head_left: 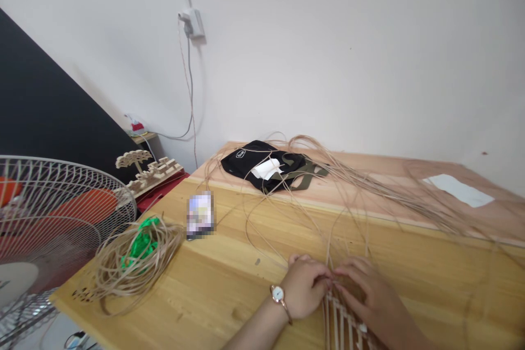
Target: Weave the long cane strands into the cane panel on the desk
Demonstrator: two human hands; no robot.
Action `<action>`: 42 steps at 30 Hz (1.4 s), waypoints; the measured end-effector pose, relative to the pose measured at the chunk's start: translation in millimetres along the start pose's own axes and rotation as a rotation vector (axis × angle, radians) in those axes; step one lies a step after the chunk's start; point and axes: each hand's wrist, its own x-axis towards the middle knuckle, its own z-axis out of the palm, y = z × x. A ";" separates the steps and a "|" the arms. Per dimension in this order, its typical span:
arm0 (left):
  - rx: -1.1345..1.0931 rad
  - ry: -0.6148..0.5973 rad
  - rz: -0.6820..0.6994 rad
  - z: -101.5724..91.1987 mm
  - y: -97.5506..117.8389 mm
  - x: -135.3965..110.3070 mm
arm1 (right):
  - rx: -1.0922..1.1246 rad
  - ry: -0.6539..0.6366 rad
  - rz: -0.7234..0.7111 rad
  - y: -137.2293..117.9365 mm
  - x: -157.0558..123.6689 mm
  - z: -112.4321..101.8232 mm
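Down at the near edge of the table (246, 284), both hands are right in on the weaving! The left hand (305, 287), a wristwatch (279, 295) on its wrist, is curled closed, its fingers pinching the cane strands (328, 243) that rise from the woven cane piece (340, 325). The right hand (365, 290) comes in alongside, fingers bent over the top of the weave and closed on those same strands, fingertips almost meeting the left hand's. That woven piece sits on the table right under the hands, cut off by the bottom of the view. From it, long strands loop and sprawl up the table, running over a black bag (262, 163) with olive straps (305, 178) and a white paper (266, 168) on top. Over on the left, a loose coil of cane (133, 265) lies around something bright green (141, 246), just beside a blurred packet (200, 214). Further out, a white sheet (458, 190) lies at the far right of the table. Past the left corner stands a caged fan (53, 219), with a wooden tree ornament (150, 175) behind it, and a wall socket (192, 23) trails its cord down the wall.
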 end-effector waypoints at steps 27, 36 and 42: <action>0.037 0.086 0.014 -9.2 1.8 0.6 | -0.026 -0.034 0.002 1.3 -0.3 -0.5; 0.787 0.667 -0.639 -108.7 -50.5 -24.0 | -0.025 -0.024 -0.003 1.3 -0.1 -2.0; 0.889 0.599 -0.862 -132.6 -101.2 -40.7 | -0.028 -0.015 -0.017 2.7 -0.3 -0.2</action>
